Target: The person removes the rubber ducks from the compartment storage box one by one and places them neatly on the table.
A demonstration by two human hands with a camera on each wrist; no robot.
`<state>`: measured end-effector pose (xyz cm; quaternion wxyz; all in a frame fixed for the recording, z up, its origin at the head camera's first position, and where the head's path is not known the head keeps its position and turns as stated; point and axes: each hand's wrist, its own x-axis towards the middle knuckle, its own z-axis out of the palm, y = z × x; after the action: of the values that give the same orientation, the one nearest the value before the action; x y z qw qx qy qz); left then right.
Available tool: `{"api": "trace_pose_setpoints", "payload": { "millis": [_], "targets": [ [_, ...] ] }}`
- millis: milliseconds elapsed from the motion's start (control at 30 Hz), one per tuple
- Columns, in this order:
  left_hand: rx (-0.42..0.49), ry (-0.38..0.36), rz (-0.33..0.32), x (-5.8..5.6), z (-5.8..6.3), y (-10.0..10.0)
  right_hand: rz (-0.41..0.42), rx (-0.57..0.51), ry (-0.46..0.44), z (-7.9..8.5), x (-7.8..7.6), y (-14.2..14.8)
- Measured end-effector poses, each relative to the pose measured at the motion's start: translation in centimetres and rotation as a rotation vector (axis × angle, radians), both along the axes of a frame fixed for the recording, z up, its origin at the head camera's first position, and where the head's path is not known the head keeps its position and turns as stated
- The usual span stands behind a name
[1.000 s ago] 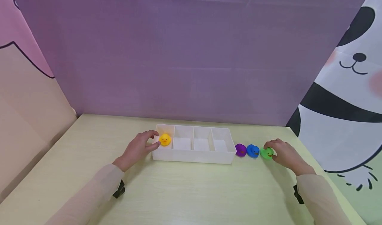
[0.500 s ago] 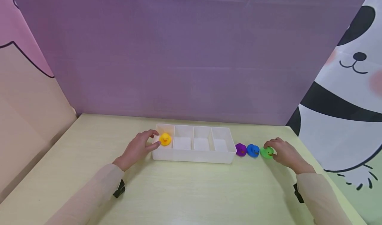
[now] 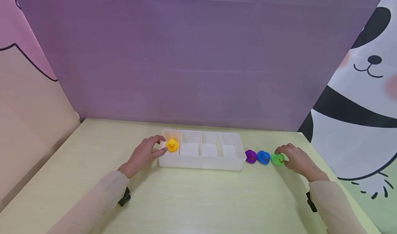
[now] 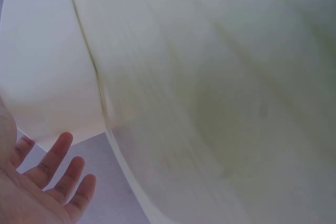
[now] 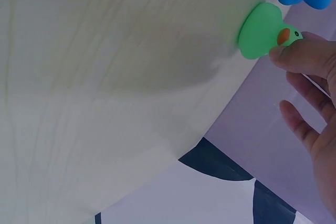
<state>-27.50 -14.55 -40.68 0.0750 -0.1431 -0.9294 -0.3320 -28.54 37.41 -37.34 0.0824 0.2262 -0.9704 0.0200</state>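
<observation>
A white divided box (image 3: 200, 162) stands on the table, with a yellow rubber duck (image 3: 172, 145) in its leftmost compartment. My left hand (image 3: 143, 155) is at the box's left end, thumb and index fingertips right at the rim beside the yellow duck. In the left wrist view, the fingers (image 4: 64, 182) are spread and loosely bent. To the right of the box, my right hand (image 3: 297, 161) pinches a green rubber duck (image 3: 277, 159) at its head between thumb and index finger. The right wrist view shows the green duck (image 5: 258, 31) low over the table, its other fingers curving free.
A purple rubber duck (image 3: 251, 156) sits by the box's right end, with a blue rubber duck (image 3: 263, 157) between it and the green one. The box's other compartments hold nothing. A purple backdrop (image 3: 198, 65) rises behind the table (image 3: 198, 203), and a panda-printed panel (image 3: 356, 106) flanks its right.
</observation>
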Motion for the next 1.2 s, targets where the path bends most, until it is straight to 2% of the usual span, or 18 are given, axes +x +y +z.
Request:
{"api": "trace_pose_setpoints", "payload": {
  "millis": [500, 800, 1200],
  "targets": [
    [-0.006, 0.000, 0.001, 0.1, 0.1, 0.1, 0.032, 0.023, 0.064, 1.5, 0.5, -0.5],
    [-0.020, -0.007, 0.004, 0.1, 0.3, 0.1, 0.038, 0.030, 0.044, 1.5, 0.3, -2.3],
    [-0.020, 0.002, 0.003, 0.1, 0.2, 0.1, 0.087, 0.026, 0.091, 2.2, 0.3, -5.4]
  ]
}}
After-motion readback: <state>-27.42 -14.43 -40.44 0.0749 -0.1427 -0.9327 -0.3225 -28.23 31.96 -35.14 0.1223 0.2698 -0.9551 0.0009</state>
